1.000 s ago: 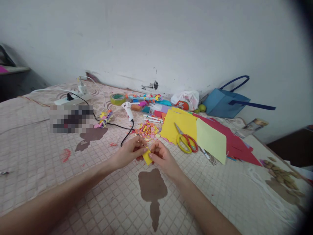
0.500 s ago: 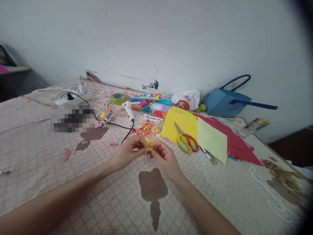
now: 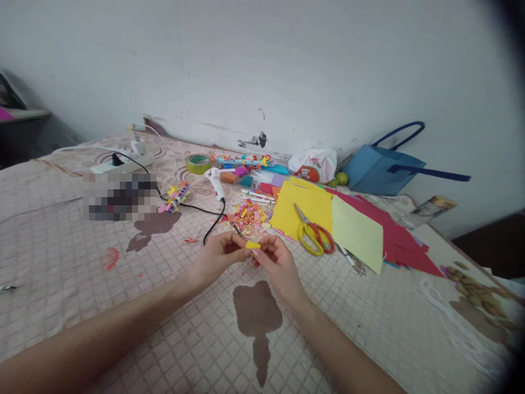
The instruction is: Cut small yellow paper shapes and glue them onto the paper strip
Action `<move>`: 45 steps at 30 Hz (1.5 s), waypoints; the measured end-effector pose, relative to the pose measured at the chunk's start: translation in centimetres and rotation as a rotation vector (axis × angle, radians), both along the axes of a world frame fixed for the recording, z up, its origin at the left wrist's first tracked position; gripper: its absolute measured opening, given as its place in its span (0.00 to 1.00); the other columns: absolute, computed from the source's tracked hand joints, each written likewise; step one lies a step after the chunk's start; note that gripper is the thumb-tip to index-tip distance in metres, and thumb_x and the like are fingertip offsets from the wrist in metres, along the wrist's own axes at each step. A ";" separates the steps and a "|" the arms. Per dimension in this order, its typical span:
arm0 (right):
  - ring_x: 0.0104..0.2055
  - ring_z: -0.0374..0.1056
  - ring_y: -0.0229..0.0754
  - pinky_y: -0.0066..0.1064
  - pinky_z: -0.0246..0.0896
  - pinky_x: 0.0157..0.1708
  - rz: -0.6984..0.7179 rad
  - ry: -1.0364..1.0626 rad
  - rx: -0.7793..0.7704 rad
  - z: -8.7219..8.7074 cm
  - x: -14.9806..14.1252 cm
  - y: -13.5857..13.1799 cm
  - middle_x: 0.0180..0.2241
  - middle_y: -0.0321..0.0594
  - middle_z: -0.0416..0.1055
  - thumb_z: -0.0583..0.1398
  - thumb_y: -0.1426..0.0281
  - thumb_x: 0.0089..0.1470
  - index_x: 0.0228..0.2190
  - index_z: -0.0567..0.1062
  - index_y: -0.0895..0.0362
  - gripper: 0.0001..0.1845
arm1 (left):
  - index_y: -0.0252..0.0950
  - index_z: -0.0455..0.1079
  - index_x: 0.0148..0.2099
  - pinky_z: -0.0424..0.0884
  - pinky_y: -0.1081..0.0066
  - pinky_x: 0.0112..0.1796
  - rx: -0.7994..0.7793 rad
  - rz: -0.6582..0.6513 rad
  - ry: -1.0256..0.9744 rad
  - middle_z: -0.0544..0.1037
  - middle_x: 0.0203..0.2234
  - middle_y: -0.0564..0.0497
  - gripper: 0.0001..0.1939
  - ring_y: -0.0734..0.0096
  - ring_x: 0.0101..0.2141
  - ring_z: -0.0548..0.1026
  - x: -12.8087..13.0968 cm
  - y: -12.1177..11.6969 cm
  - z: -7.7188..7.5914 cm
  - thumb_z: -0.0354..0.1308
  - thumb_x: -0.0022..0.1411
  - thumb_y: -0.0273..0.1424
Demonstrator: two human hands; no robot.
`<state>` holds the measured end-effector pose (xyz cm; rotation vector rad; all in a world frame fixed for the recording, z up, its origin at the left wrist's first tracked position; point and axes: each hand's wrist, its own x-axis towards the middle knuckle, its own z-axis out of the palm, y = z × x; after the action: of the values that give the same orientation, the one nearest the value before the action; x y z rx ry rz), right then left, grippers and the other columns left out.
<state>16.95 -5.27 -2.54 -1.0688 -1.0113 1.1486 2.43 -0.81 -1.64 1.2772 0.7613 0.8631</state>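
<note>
A small yellow piece of paper or foam [image 3: 253,245] is pinched between my two hands above the table. My left hand [image 3: 223,253] grips its left end between thumb and fingers. My right hand [image 3: 279,264] closes on the other end, its thumb lying across the front. Just beyond the hands lies a heap of tiny colourful cut scraps [image 3: 251,216]. A white glue gun [image 3: 215,185] rests behind on the left, its black cord running toward me. To the right, scissors [image 3: 315,232] with red and yellow handles lie partly on yellow sheets [image 3: 305,203].
Pale green [image 3: 357,232] and red sheets [image 3: 397,241] spread to the right, near a blue bag [image 3: 377,169] and white string [image 3: 451,328]. A tape roll [image 3: 198,163], a power strip [image 3: 123,162] and a decorated strip [image 3: 178,198] lie at left.
The yellow piece has turned in my fingers, showing more of its flat face, and my right thumb now lies over its front. The view has shifted slightly.
</note>
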 end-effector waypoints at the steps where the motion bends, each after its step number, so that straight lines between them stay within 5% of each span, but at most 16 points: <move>1: 0.24 0.63 0.34 0.26 0.60 0.25 -0.001 0.004 0.004 -0.1 0.0 0.0 0.24 0.30 0.66 0.63 0.69 0.46 0.32 0.65 0.54 0.11 | 0.31 0.65 0.31 0.68 0.75 0.30 -0.012 0.010 -0.007 0.73 0.24 0.54 0.13 0.76 0.26 0.72 0.0 -0.1 0.0 0.65 0.47 0.31; 5: 0.25 0.62 0.33 0.25 0.58 0.25 0.014 -0.056 0.038 -0.3 0.1 0.0 0.25 0.30 0.65 0.61 0.70 0.48 0.34 0.66 0.54 0.11 | 0.33 0.64 0.36 0.68 0.75 0.27 -0.029 0.034 0.039 0.73 0.25 0.55 0.15 0.76 0.25 0.72 0.2 -0.3 0.3 0.63 0.49 0.34; 10: 0.27 0.63 0.34 0.26 0.58 0.28 0.019 -0.154 0.065 -0.2 0.3 -0.1 0.28 0.33 0.67 0.61 0.70 0.49 0.35 0.68 0.55 0.09 | 0.31 0.64 0.28 0.63 0.78 0.22 -0.034 -0.030 0.100 0.70 0.18 0.55 0.15 0.79 0.20 0.68 0.1 -0.4 0.3 0.60 0.52 0.39; 17: 0.24 0.61 0.33 0.25 0.56 0.25 0.070 -0.195 0.034 0.2 0.5 -0.2 0.22 0.31 0.64 0.59 0.67 0.51 0.27 0.69 0.57 0.06 | 0.31 0.64 0.29 0.64 0.76 0.25 0.003 -0.009 0.068 0.71 0.20 0.54 0.13 0.78 0.22 0.69 0.1 -0.5 0.2 0.60 0.51 0.36; 45: 0.22 0.60 0.33 0.25 0.55 0.24 0.071 -0.083 -0.014 0.1 0.2 -0.4 0.20 0.30 0.64 0.60 0.67 0.50 0.24 0.69 0.57 0.08 | 0.32 0.63 0.28 0.62 0.77 0.24 0.081 -0.021 0.107 0.69 0.19 0.54 0.11 0.78 0.22 0.68 0.1 -0.5 0.2 0.59 0.54 0.34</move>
<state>17.13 -5.65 -2.40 -1.1073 -1.1149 1.1781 2.49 -1.32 -1.44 1.4100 0.8025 0.8205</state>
